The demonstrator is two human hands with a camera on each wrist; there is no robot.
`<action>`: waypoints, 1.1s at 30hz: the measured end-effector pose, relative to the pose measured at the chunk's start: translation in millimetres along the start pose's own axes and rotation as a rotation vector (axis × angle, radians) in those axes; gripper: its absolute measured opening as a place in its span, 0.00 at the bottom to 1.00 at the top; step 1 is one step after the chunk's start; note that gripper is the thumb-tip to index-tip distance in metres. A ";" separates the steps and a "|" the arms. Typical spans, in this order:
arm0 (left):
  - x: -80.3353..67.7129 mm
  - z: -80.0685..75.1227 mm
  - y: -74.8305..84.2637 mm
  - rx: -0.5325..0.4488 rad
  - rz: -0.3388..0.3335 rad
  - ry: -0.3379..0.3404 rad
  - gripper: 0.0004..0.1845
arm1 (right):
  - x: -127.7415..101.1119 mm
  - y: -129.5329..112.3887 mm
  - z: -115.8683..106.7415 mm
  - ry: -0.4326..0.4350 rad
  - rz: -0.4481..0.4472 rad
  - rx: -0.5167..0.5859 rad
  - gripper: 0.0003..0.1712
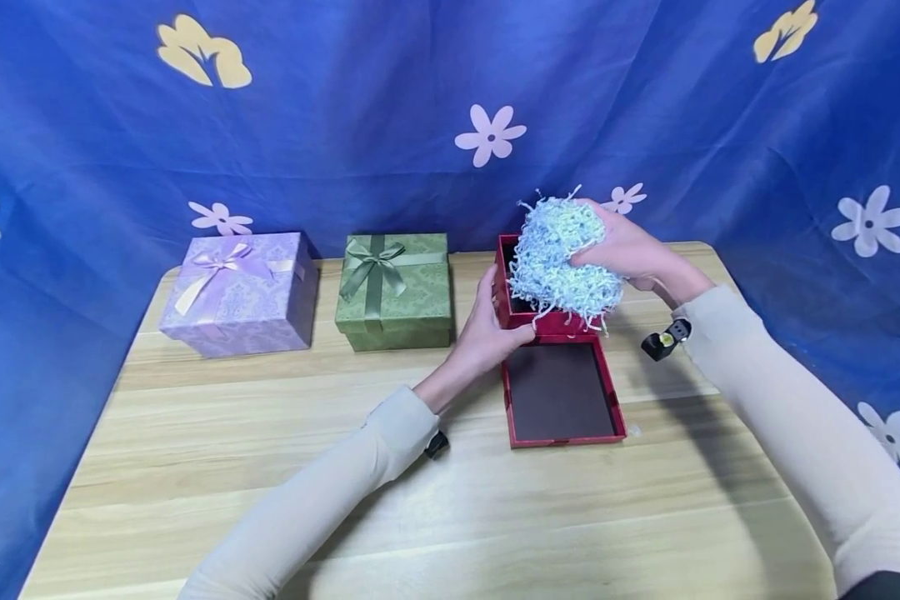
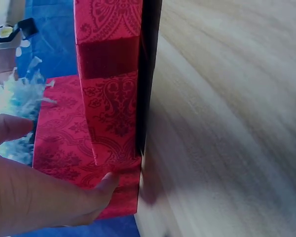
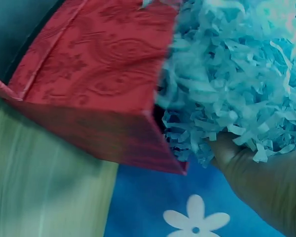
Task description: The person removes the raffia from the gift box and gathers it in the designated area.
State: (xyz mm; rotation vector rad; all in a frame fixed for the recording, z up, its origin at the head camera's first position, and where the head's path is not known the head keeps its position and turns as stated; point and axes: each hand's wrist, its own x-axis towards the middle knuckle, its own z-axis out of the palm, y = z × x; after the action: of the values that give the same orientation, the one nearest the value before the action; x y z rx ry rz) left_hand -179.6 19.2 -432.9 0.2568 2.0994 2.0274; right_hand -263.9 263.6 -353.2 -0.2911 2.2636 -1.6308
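A bundle of light blue shredded paper (image 1: 558, 254) is gripped by my right hand (image 1: 621, 246) above the red box (image 1: 502, 292), covering much of its opening. In the right wrist view the shredded paper (image 3: 237, 79) bulges over the box's edge, the thumb pressed into it. My left hand (image 1: 487, 333) rests against the left side and front corner of the red box, thumb toward the front. The left wrist view shows its fingers touching the patterned red wall (image 2: 64, 133). Directly in front of the box lies its red lid (image 1: 562, 392), dark inside facing up.
A lilac gift box (image 1: 243, 296) with a ribbon bow stands at the left of the wooden table (image 1: 285, 450). Between it and the red box is a green gift box (image 1: 412, 300) with a bow. A blue flowered curtain (image 1: 390, 125) hangs behind the table.
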 end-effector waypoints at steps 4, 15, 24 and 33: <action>0.7 -0.9 0.7 0.008 0.021 -0.002 0.60 | -9.2 -12.2 -10.0 0.010 0.010 0.112 0.47; 10.2 -3.8 -1.5 0.122 0.020 0.043 0.54 | -41.4 -23.5 -45.6 0.174 -0.027 0.341 0.42; 15.5 -5.7 -7.2 0.170 0.027 0.059 0.56 | -58.7 11.7 -75.0 0.383 -0.059 0.398 0.37; 20.5 -3.1 -12.9 0.202 0.034 0.030 0.55 | -52.9 60.5 -87.7 0.648 0.033 0.385 0.38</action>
State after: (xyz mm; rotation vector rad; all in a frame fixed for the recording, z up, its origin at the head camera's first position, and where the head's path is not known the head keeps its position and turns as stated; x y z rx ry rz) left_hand -199.9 21.3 -446.3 0.2979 2.3356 1.8479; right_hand -246.9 378.8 -377.5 0.4287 2.2547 -2.3383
